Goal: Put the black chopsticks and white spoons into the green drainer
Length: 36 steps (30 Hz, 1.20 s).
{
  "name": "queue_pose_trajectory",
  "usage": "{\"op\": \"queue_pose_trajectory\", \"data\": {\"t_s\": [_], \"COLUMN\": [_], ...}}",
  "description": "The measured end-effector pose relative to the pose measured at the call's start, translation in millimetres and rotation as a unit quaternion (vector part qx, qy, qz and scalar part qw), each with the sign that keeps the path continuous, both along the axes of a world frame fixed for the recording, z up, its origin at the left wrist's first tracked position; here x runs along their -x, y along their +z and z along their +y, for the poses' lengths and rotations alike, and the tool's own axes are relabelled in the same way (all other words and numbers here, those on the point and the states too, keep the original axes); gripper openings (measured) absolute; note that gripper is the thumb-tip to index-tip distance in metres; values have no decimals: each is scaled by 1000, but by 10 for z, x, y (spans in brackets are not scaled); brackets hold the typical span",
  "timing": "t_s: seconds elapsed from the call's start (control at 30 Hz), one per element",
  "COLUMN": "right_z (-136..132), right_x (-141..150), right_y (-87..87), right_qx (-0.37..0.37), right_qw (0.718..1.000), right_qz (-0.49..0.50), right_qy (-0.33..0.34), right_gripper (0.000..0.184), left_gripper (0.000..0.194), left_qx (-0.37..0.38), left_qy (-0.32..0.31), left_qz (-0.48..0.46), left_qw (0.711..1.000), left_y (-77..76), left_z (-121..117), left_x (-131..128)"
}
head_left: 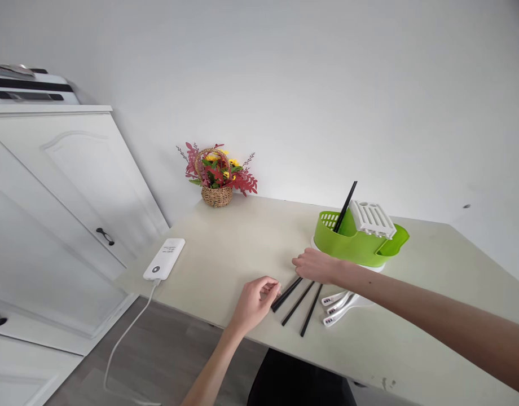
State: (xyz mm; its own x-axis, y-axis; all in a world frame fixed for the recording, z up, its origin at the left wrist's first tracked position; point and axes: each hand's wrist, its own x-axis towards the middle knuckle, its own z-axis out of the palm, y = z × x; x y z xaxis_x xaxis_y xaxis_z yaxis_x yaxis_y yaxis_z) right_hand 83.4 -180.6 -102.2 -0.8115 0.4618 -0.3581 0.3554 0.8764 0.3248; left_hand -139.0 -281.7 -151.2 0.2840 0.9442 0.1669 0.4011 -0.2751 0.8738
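Observation:
Several black chopsticks (297, 303) lie side by side on the pale table (242, 248), near its front edge. My right hand (314, 265) rests palm down over their far ends, fingers curled onto them. My left hand (255, 301) hovers at their near ends with fingers curled in a loose pinch, touching the tip of the leftmost stick. A green cutlery holder (356, 242) with a white slotted insert (372, 218) stands just behind my right hand, with one black chopstick (346, 206) leaning upright in it. White spoons (342, 304) lie to the right of the chopsticks.
A wicker basket of red and yellow flowers (217, 177) stands at the back of the table against the wall. A white power bank (165, 259) with a cable hanging off lies at the table's left edge. White cabinets (60, 214) stand to the left.

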Motion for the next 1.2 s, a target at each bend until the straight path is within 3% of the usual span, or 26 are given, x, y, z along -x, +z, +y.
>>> {"op": "queue_pose_trajectory", "data": {"t_s": [0.73,0.93,1.2], "right_z": [56,110,151], "right_x": [74,139,141], "right_y": [-96,-88,-19], "right_qx": [-11,-12,-8], "right_qw": [1000,1000,998], "right_qz": [7,24,55], "right_qy": [4,7,39], "right_gripper": [17,21,21], "left_gripper": [27,27,26], "left_qx": [-6,-41,-25], "left_qy": [-4,28,14], "left_qz": [-13,11,17], "left_qw": [1000,999,999], "left_y": [0,-49,-116], "left_z": [1,22,47], "left_x": [0,16,1]}}
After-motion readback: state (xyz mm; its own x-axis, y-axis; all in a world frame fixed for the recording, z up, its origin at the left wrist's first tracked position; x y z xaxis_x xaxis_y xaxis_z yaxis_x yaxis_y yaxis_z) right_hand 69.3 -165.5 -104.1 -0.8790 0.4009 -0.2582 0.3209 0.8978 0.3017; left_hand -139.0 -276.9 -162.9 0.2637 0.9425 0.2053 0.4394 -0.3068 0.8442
